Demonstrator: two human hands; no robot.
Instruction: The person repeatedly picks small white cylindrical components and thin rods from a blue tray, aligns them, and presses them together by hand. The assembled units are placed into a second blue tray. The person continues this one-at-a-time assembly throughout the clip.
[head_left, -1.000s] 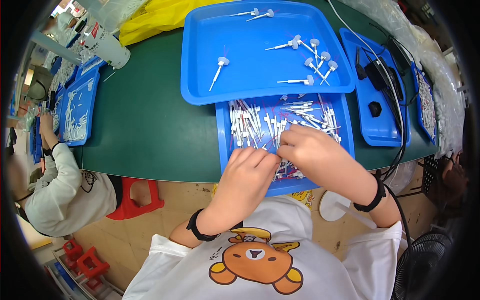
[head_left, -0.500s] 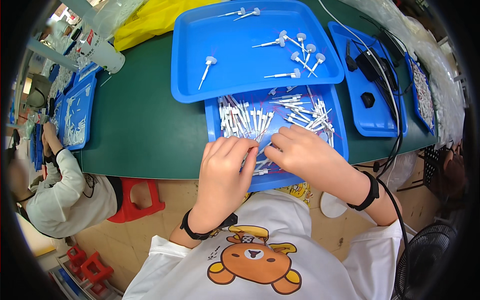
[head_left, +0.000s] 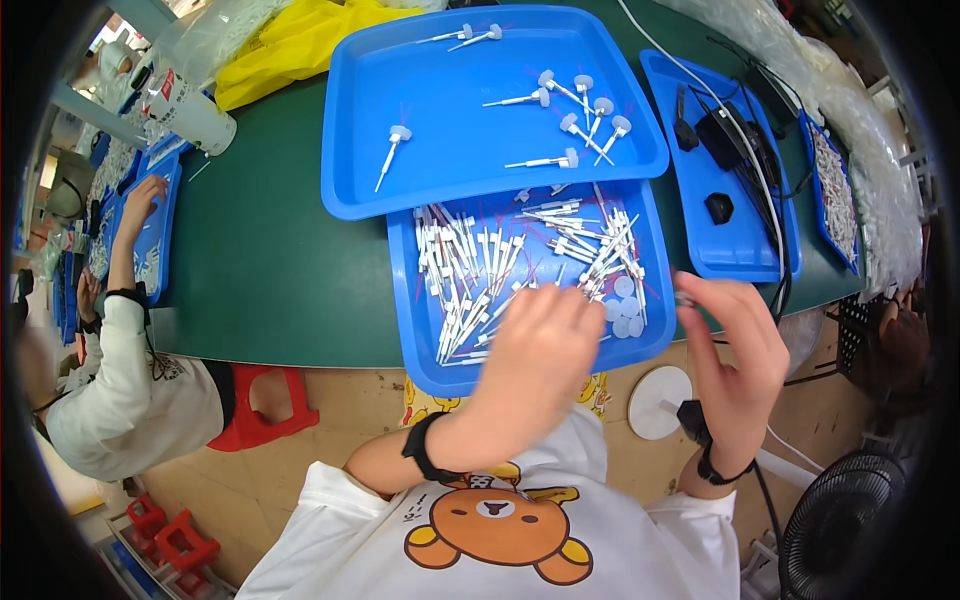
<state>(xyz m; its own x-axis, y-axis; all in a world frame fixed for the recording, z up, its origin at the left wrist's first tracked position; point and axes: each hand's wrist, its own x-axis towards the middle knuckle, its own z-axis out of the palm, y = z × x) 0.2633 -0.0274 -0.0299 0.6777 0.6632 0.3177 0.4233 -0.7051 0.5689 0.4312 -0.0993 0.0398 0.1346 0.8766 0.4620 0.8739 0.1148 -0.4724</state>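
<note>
Left hand hovers over near blue tray, fingers curled down among white stick parts; blurred, cannot tell whether it grips one; right hand raised at tray's right edge, fingertips pinched on something small, possibly white round cap; loose caps lie in tray's right corner; larger blue tray overlaps far edge.
</note>
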